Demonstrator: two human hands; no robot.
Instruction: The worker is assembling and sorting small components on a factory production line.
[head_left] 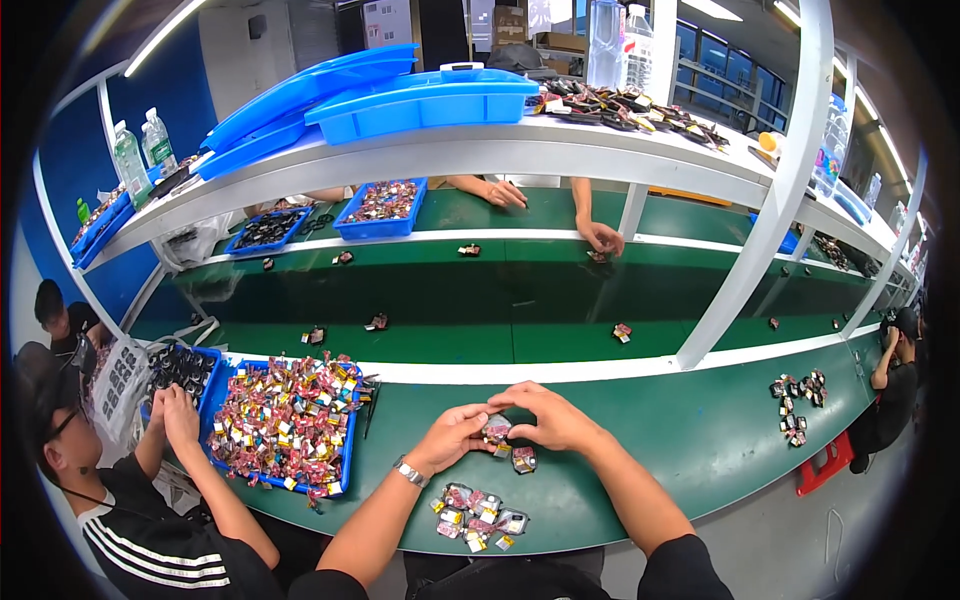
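Over the near green bench I have both hands together around a small electronic assembly (497,428) with a greyish casing. My left hand (455,437), with a metal watch on its wrist, pinches it from the left side. My right hand (552,417) closes on it from the right, fingers arched over the top. Just below my fingers a similar assembly (524,459) lies on the bench. Closer to me sits a loose cluster of such assemblies (470,515), with red, white and yellow parts.
Left of my hands, a blue tray (350,440) is heaped with assemblies; behind it another tray (212,385) holds black parts. A co-worker (150,500) sits at my left. Across a dark green belt (420,290) with scattered assemblies, another person's hands (600,238) work. A white shelf (500,150) spans above.
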